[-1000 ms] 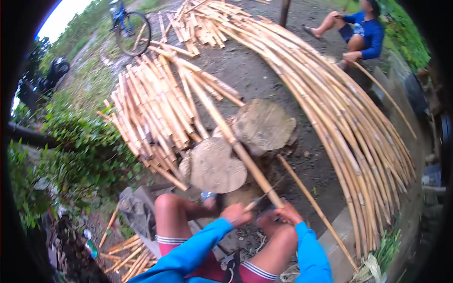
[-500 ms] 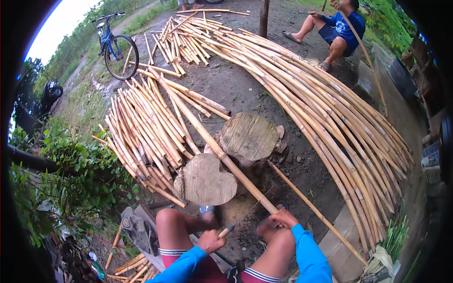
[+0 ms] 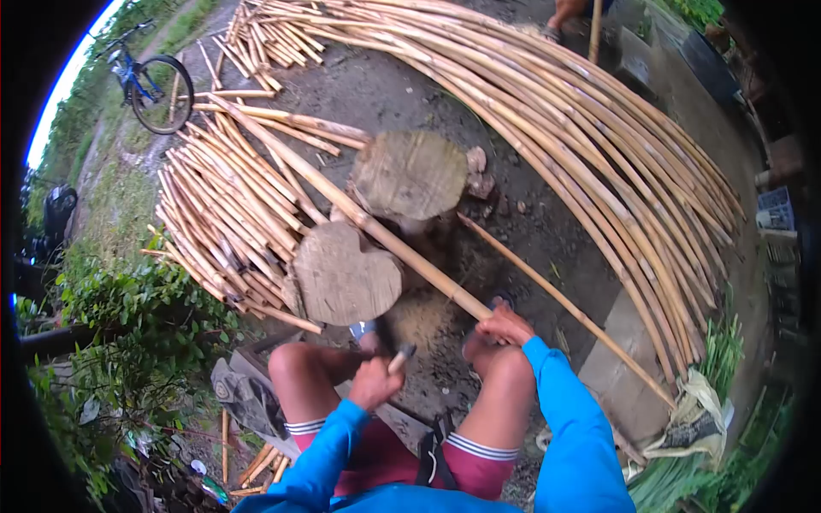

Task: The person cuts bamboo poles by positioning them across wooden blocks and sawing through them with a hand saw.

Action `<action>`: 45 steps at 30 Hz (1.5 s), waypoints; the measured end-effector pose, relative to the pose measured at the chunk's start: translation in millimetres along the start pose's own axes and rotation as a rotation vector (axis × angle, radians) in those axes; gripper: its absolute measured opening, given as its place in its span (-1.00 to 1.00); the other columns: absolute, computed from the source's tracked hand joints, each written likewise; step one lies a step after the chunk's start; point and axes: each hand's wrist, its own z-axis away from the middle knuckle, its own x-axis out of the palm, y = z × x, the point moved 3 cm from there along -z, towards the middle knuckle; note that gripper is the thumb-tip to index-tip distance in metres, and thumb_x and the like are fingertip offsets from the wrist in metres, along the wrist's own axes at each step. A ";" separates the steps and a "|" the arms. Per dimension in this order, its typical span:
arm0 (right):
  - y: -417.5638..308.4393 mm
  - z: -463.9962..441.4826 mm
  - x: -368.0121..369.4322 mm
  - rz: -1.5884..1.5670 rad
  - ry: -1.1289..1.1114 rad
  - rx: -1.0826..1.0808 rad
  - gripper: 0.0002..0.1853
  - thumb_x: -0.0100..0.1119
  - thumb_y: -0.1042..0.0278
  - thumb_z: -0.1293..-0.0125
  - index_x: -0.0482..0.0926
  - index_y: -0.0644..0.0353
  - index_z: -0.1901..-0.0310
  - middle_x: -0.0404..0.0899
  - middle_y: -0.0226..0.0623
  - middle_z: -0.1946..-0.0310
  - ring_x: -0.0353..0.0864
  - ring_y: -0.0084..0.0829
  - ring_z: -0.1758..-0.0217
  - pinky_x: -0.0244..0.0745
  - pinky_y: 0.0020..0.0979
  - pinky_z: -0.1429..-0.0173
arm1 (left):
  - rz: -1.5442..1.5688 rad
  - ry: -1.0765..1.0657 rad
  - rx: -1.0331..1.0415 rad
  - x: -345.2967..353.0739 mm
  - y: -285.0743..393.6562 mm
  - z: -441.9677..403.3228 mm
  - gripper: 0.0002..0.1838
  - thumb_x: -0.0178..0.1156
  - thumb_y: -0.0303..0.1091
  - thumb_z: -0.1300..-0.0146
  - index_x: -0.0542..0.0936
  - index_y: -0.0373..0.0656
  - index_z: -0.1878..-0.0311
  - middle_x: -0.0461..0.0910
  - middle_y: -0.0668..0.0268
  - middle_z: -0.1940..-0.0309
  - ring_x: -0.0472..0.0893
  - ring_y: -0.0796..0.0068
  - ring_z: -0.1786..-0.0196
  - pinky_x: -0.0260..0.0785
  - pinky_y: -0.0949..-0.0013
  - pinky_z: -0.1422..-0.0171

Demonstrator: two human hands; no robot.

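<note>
My left hand [image 3: 375, 383] is closed round a tool with a short wooden handle [image 3: 398, 361]; its end is dark, and I cannot make out its kind. My right hand [image 3: 505, 327] grips the near end of a long bamboo pole [image 3: 428, 272]. That pole runs away to the upper left, passing across or close beside two wooden blocks: a nearer notched log slab [image 3: 346, 278] and a farther round stump [image 3: 410, 175]. Both hands are above my knees.
Cut bamboo pieces [image 3: 227, 214] lie piled at the left, and long poles [image 3: 564, 145] sweep along the right. A thinner stick [image 3: 556, 299] slants across the ground near my right hand. A bicycle [image 3: 158, 92] stands at the upper left. Part of another person's leg [image 3: 564, 13] shows at the top.
My view has tilted down, so the blocks and piles sit higher in it. The left hand with its tool has moved slightly, and the right hand still grips the pole.
</note>
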 end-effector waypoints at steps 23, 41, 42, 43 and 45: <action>16.7 -1.7 6.4 -0.032 -0.057 0.031 -0.60 0.29 0.05 -0.07 0.59 0.33 0.55 0.51 -0.31 0.69 0.45 -0.47 0.68 0.25 -0.37 0.57 | 0.203 -0.010 0.261 45.7 24.7 -70.3 -0.62 0.23 -0.11 -0.22 0.49 -0.29 0.17 0.60 -0.09 0.40 0.61 -0.06 0.29 0.38 0.03 0.13; -7.5 21.6 0.1 0.075 0.090 -0.010 -0.55 0.25 -0.03 0.03 0.63 0.34 0.52 0.57 -0.18 0.67 0.57 -0.31 0.63 0.44 -0.27 0.49 | -0.005 0.040 0.089 16.5 48.9 -53.7 -0.56 0.13 -0.13 -0.13 0.61 -0.46 0.35 0.56 -0.33 0.43 0.62 -0.30 0.24 0.47 -0.12 0.01; -9.9 26.0 -2.7 0.133 0.122 -0.016 -0.55 0.25 -0.02 0.05 0.64 0.33 0.52 0.58 -0.17 0.66 0.59 -0.30 0.63 0.46 -0.27 0.46 | 0.021 0.028 0.110 13.5 48.2 -43.2 -0.60 0.13 -0.15 -0.12 0.62 -0.41 0.32 0.57 -0.31 0.42 0.63 -0.29 0.23 0.47 -0.11 0.00; -9.3 25.3 -6.1 0.127 0.125 -0.013 -0.55 0.25 -0.02 0.05 0.64 0.33 0.52 0.58 -0.17 0.66 0.59 -0.30 0.63 0.46 -0.27 0.46 | 0.035 0.008 0.131 4.3 43.0 -20.7 -0.64 0.13 -0.18 -0.12 0.64 -0.37 0.30 0.59 -0.28 0.41 0.63 -0.28 0.23 0.47 -0.10 -0.01; -3.5 22.9 -5.0 0.147 0.095 -0.014 -0.56 0.25 -0.02 0.07 0.65 0.33 0.51 0.58 -0.15 0.67 0.60 -0.29 0.61 0.48 -0.27 0.44 | 0.043 -0.035 0.119 -4.9 1.1 24.5 -0.69 0.13 -0.24 -0.11 0.66 -0.29 0.24 0.60 -0.25 0.39 0.63 -0.27 0.20 0.47 -0.08 -0.03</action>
